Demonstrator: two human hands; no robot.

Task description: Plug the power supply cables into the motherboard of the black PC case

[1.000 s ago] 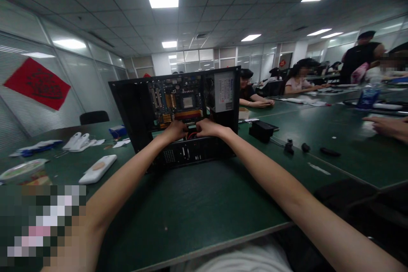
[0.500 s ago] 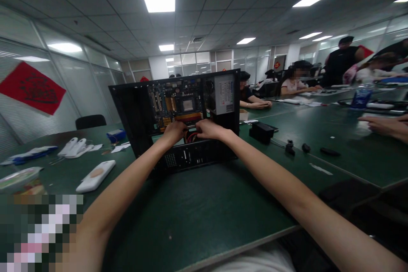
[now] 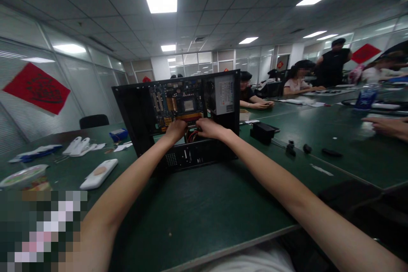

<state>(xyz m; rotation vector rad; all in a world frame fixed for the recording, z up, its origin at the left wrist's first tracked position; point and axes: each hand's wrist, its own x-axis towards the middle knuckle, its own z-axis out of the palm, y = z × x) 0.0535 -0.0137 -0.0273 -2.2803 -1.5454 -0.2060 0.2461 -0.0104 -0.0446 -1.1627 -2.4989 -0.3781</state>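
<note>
An open black computer case (image 3: 134, 114) stands on the green table (image 3: 197, 208), its motherboard (image 3: 178, 104) and grey power supply (image 3: 225, 93) facing me. Both my arms reach into its lower part. My left hand (image 3: 175, 129) and my right hand (image 3: 207, 128) are curled side by side, fingers closed near a bundle of red cables (image 3: 192, 136). What the fingers grip is hidden behind the hands.
A white oblong device (image 3: 98, 173) and white and blue items (image 3: 79, 145) lie at the left. A black box (image 3: 264, 131) and small black parts (image 3: 330, 152) sit at the right. Other people sit and stand at tables behind; another person's hand (image 3: 387, 126) rests at the far right.
Both hands stay at the same spot inside the case, shifting only slightly. The view has drifted a little; the standing person behind has moved left.
</note>
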